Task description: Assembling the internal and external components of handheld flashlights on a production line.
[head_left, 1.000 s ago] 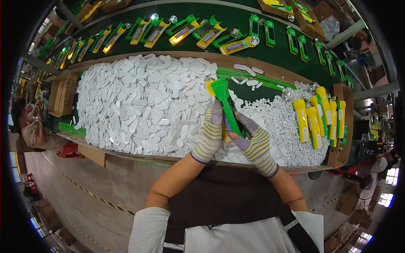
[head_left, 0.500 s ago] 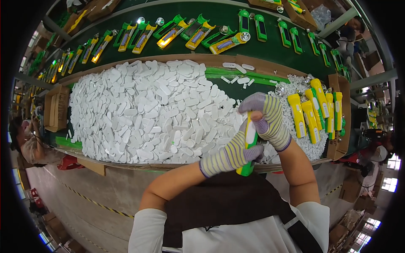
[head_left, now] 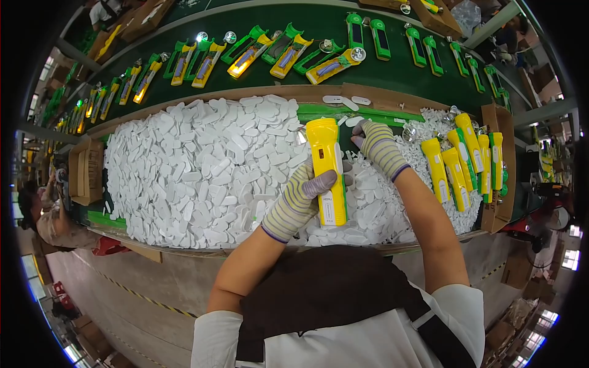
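White pieces are held in a shallow cardboard tray (head_left: pixel 497 118) beneath both hands: larger ovals (head_left: pixel 196 172) are heaped to the left of the left hand (head_left: pixel 296 199), and smaller bits (head_left: pixel 405 211) are piled nearer the right hand (head_left: pixel 381 147). A torch (head_left: pixel 328 165) is gripped by the left hand over the tray, its thumb laid across the handle. The torch is coloured yellow with a green side; its wide head is pointed away from the wearer, a dark window is set below it, and a pale label is borne on the handle. The right hand's fingers are curled together just beside the torch; whether anything is pinched cannot be told. Six yellow torches (head_left: pixel 435 172) can be counted right of that hand, and three ovals (head_left: pixel 332 99) beyond it.
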`<state>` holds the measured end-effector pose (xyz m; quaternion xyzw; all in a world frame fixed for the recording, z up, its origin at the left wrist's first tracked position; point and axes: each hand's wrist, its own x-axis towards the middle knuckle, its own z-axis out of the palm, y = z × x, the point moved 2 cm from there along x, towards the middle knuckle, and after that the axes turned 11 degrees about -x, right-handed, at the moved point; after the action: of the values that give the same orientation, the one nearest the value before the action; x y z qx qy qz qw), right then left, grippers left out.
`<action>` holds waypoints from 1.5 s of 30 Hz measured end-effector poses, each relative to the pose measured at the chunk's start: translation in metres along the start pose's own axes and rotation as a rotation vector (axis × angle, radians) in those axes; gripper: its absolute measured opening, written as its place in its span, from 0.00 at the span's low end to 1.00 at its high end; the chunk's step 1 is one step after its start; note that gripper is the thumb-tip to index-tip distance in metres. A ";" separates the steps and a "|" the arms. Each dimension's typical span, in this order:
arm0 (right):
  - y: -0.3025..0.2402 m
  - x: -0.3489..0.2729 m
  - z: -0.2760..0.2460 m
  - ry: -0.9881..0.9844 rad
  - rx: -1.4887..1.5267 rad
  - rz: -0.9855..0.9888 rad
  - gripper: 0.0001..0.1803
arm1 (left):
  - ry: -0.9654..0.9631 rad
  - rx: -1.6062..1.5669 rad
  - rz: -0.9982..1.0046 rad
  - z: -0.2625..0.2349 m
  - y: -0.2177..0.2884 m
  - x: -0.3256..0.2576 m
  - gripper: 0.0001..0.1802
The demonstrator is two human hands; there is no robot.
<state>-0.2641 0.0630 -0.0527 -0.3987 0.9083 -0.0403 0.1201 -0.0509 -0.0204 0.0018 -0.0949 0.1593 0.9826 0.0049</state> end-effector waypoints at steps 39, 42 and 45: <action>0.027 0.171 -0.128 0.146 0.977 0.218 0.29 | -0.007 2.225 0.167 -0.014 0.150 0.272 0.40; 0.076 0.262 -0.107 0.345 0.124 0.172 0.34 | -0.294 1.821 0.237 0.011 0.172 0.243 0.37; 0.012 0.268 -0.102 0.196 -0.002 0.203 0.22 | -0.147 1.782 0.290 0.059 0.207 0.162 0.32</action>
<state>-0.4734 -0.1277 -0.0061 -0.2992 0.9513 -0.0657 0.0336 -0.2288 -0.2021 0.0914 0.0280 0.8706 0.4899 -0.0371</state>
